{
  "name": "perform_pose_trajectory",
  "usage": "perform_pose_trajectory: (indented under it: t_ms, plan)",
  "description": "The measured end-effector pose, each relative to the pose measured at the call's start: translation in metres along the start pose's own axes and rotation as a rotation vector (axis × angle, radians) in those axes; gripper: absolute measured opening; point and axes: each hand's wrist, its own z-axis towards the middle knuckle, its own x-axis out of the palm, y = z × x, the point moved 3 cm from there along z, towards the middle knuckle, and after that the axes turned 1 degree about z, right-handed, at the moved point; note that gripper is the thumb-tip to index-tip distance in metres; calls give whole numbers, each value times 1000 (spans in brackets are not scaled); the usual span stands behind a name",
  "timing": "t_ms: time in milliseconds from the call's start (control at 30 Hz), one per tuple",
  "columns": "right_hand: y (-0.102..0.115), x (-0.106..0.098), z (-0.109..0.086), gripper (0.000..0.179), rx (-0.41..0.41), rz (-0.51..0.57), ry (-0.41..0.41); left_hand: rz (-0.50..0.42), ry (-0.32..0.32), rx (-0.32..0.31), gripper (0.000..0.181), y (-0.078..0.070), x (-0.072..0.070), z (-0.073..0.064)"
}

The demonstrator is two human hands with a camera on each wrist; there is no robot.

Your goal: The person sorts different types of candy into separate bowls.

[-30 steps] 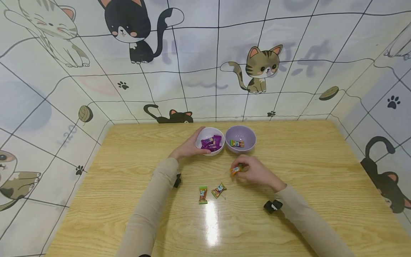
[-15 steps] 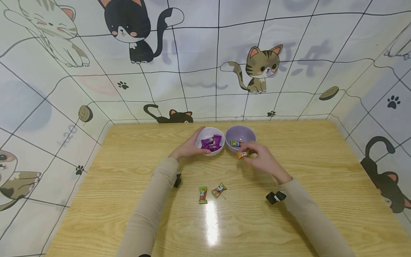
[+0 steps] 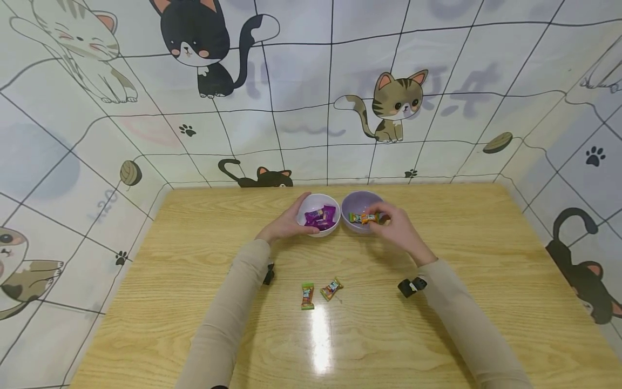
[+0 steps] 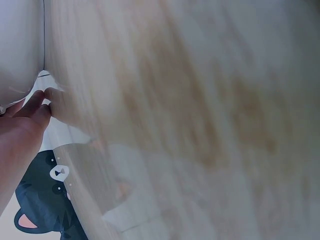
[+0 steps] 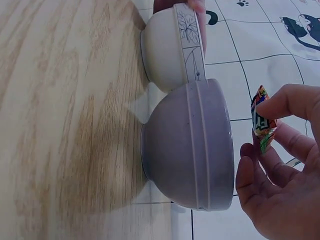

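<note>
My left hand [image 3: 285, 223] grips the white bowl [image 3: 313, 201], thumb at its near side and fingers at the far side. Several purple-wrapped candies [image 3: 320, 217] lie inside it. Right beside it stands a lavender bowl [image 3: 357, 200] holding a green-ended wrapped candy [image 3: 354, 218]. Over that bowl, my right hand [image 3: 397, 228] pinches an orange-wrapped candy [image 3: 370, 218]; in the right wrist view the pinched candy [image 5: 262, 120] is just above the lavender bowl's rim [image 5: 222, 145]. The left wrist view shows only part of the left hand [image 4: 25, 125] at the white bowl.
Two green-and-orange wrapped candies [image 3: 308, 296] lie on the wooden table [image 3: 218, 227] in front of the bowls, between the forearms. A cloth wall with cat drawings [image 3: 301, 70] rises behind the table and along both sides.
My right hand has carried the orange-wrapped candy from above the table, forward to over the lavender bowl. The left hand keeps its hold on the white bowl.
</note>
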Motion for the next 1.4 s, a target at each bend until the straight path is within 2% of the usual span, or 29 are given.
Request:
perform_pose_trajectory:
  t_ms: [300,533,700,900,1167,1400]
  plan:
    - [-6,-1,8,24,13,-28,13,-3,1,5,109,2,1,-1]
    - [-8,-1,3,21,23,8,14,5,3,4,109,4,2,-1]
    - [6,0,-8,15,-33,38,-5,15,5,2,109,3,2,-1]
    - [33,1,-24,14,-71,81,27,20,-4,0,109,1,0,-2]
    - [38,10,-36,16,-88,114,78,21,1,13,109,-1,-1,0]
    - [39,23,-43,13,-85,96,138,4,0,18,109,1,-2,1]
